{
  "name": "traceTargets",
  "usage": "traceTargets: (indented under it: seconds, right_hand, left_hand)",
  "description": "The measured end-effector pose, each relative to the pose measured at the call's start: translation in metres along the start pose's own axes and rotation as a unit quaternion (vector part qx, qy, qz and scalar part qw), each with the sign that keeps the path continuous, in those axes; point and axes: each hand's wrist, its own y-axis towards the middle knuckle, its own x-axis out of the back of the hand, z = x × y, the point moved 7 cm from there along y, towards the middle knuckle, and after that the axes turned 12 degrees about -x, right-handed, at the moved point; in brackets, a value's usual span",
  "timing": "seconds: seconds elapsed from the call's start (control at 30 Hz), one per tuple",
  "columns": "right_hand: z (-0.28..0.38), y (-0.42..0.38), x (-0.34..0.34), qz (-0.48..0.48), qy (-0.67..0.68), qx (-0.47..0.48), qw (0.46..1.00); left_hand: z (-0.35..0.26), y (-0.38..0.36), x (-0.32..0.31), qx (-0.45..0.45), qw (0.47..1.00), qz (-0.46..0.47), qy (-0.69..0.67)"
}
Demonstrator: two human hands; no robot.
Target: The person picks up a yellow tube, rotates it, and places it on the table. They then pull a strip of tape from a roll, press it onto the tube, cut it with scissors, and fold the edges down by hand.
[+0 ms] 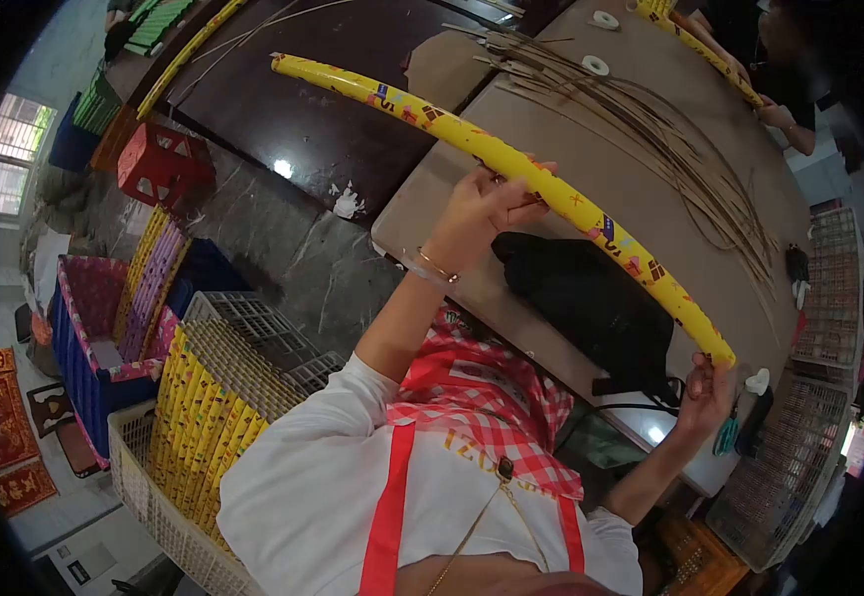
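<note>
A long yellow tube (472, 139) with a colourful printed pattern stretches across the view above the tan table. My left hand (497, 204) holds it near its middle, the fingers wrapped round from below. At the tube's lower right end, my right hand (707, 392) grips the tip between thumb and fingers. The tube's far left end hangs free over the dark table. A black cloth or bag (591, 303) lies on the tan table beneath the tube, between my two hands.
Thin brown strips (641, 129) and white tape rolls (595, 66) lie on the tan table (432, 204). Teal scissors (726, 435) are near my right hand. A crate (139, 467) of yellow tubes and a red stool (159, 164) stand left. Another person (794, 109) holds a yellow tube.
</note>
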Motion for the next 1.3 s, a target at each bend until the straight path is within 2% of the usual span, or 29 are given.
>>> traceTargets:
  seconds: [0.07,0.1,0.17,0.2,0.33,0.5,0.57,0.6,0.67,0.7,0.77,0.97,1.03,1.07,1.13,1.2,1.3]
  right_hand:
    - [-0.001,0.0,0.0,0.005,-0.001,0.001,1.0]
    - [-0.002,0.001,0.002,0.02,-0.001,0.004,1.0]
    - [-0.001,0.002,0.004,0.036,-0.001,0.007,0.999]
    - [-0.001,0.002,0.005,0.03,-0.002,0.007,1.0]
    - [-0.002,0.003,0.017,0.001,0.001,0.01,1.0]
    - [-0.001,0.0,0.015,0.021,0.016,0.007,1.0]
    - [-0.001,0.0,0.018,0.027,0.025,0.009,0.999]
    - [-0.001,0.0,0.021,0.015,0.022,0.01,1.0]
    - [-0.001,0.001,0.029,0.016,0.014,0.003,1.0]
    - [-0.003,0.001,0.033,0.022,0.014,0.003,1.0]
    - [-0.005,0.003,0.041,-0.016,0.005,-0.002,1.0]
    - [0.005,-0.003,0.019,0.054,0.001,0.003,0.999]
    - [0.013,-0.005,0.029,0.04,0.001,0.037,0.999]
    - [0.016,-0.009,0.034,-0.013,0.021,0.036,0.999]
    - [0.018,-0.012,0.041,-0.009,0.013,0.041,0.999]
    - [0.019,-0.015,0.05,0.012,0.002,0.033,0.999]
    - [0.018,-0.011,0.067,0.001,-0.007,0.055,0.998]
  left_hand:
    - [0.009,0.0,0.006,0.044,0.988,0.009,-0.149]
    - [0.009,0.001,0.006,0.043,0.988,0.008,-0.147]
    - [0.012,0.0,0.013,0.05,0.998,-0.04,-0.019]
    - [0.013,0.0,0.013,0.049,0.998,-0.041,-0.018]
    - [0.009,-0.002,0.008,0.038,0.995,-0.002,-0.088]
    - [0.003,-0.002,0.004,0.045,0.988,0.017,-0.149]
    - [-0.004,0.002,0.01,-0.022,0.997,-0.035,-0.059]
    - [-0.004,0.004,0.01,-0.025,0.997,-0.037,-0.057]
    - [-0.014,0.004,0.033,-0.079,0.978,-0.183,0.064]
    - [-0.015,0.004,0.034,-0.084,0.977,-0.185,0.066]
    - [-0.011,0.003,0.037,-0.069,0.977,-0.199,-0.02]
    - [-0.012,0.005,0.053,-0.048,0.973,-0.217,-0.068]
    - [-0.021,0.008,0.078,-0.084,0.966,-0.235,-0.068]
    - [-0.028,0.009,0.092,-0.114,0.958,-0.251,-0.073]
    - [-0.037,0.009,0.108,-0.116,0.959,-0.246,-0.083]
    - [-0.049,0.007,0.122,-0.145,0.955,-0.259,-0.026]
    - [-0.055,0.007,0.118,-0.149,0.96,-0.237,-0.014]
